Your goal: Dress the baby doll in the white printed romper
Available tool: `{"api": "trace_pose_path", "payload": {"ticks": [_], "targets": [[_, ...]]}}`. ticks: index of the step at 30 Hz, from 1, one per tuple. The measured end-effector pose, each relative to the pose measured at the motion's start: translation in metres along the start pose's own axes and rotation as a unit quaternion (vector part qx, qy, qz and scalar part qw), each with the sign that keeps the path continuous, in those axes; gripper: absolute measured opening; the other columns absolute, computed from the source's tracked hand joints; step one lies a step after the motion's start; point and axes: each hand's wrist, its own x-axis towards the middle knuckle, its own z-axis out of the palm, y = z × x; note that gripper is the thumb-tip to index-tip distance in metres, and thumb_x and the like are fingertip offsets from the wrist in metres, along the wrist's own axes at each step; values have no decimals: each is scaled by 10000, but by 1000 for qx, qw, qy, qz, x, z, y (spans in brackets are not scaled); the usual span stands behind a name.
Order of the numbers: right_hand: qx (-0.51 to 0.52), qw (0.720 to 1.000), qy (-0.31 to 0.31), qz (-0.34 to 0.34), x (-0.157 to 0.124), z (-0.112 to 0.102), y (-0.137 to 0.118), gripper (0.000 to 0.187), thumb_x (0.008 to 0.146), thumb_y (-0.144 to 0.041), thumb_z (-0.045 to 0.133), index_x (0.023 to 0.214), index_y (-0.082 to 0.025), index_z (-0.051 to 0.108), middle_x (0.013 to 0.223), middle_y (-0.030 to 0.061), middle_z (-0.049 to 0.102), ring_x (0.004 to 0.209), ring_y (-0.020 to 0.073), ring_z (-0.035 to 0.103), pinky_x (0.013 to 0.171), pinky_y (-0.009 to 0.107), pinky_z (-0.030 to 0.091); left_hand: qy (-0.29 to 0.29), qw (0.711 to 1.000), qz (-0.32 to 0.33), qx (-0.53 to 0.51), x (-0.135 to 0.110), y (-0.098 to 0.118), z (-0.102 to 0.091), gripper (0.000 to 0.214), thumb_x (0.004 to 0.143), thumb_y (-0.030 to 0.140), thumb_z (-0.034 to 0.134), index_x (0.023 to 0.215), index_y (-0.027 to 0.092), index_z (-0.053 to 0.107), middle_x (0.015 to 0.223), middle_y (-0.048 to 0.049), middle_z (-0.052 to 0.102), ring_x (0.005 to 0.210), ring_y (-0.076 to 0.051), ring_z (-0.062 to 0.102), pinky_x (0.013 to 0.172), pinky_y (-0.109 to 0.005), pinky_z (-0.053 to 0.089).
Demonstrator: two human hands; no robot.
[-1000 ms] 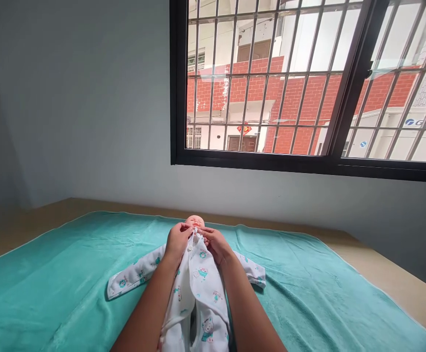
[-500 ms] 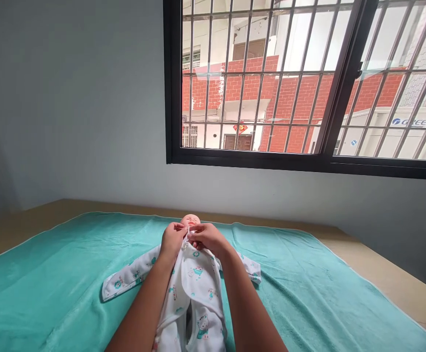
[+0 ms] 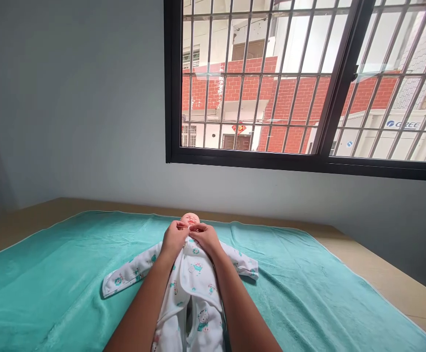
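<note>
A baby doll lies on its back, its head pointing away from me. It wears a white baby romper printed with small green and pink figures, both sleeves spread to the sides. My left hand pinches the romper's neckline just below the doll's chin. From the other side, my right hand closes its fingers on the same neckline. The fingertips of both hands nearly meet there, and they hide the collar's fastening. Lower down, the front is parted between the romper's legs.
A turquoise blanket with slight folds lies under the doll, covering most of a wooden surface. Behind stands a pale wall. A black-framed window with metal bars is above at the right.
My right hand has drawn in a little, its fingers now closer together at the neckline. The right sleeve has shifted slightly. My left hand has barely moved.
</note>
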Motion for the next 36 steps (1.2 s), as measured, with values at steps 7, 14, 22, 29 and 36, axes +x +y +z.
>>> {"api": "trace_pose_path", "payload": {"ticks": [7,14,22,29,36], "targets": [[30,999,-6,13,-1,0,-1,181,590,-234,724,753,-156,735,789,38,722,813,201,643,791,300,471,14,999,20,35,0,-1,0,243,612,119,697,800,204,568,741,-16,684,765,-198,648,703,-273,435],[65,998,-11,4,-4,-1,-2,233,572,-262,766,777,-159,726,812,38,726,820,198,646,806,304,481,-18,998,-12,-63,4,-8,0,281,633,130,701,825,206,510,671,19,660,562,-133,594,575,-239,431],[62,998,-2,-6,-4,-1,2,257,579,-285,772,792,-157,708,797,30,699,776,177,624,757,292,479,-38,986,-30,-160,-4,-6,-5,333,563,110,704,830,184,519,656,28,641,542,-107,566,548,-229,432],[9,999,21,-23,-2,1,4,186,587,-272,745,731,-168,689,706,-8,644,683,148,570,675,266,441,-47,984,-39,-169,-4,-5,-10,314,505,96,687,775,176,546,647,15,657,538,-109,559,544,-236,424],[-32,996,53,-57,-3,6,8,127,624,-305,721,644,-198,657,688,-12,641,674,155,580,683,268,444,-43,989,-18,-142,-3,-5,-11,215,531,99,685,704,164,576,633,24,632,549,-94,538,571,-226,406]]}}
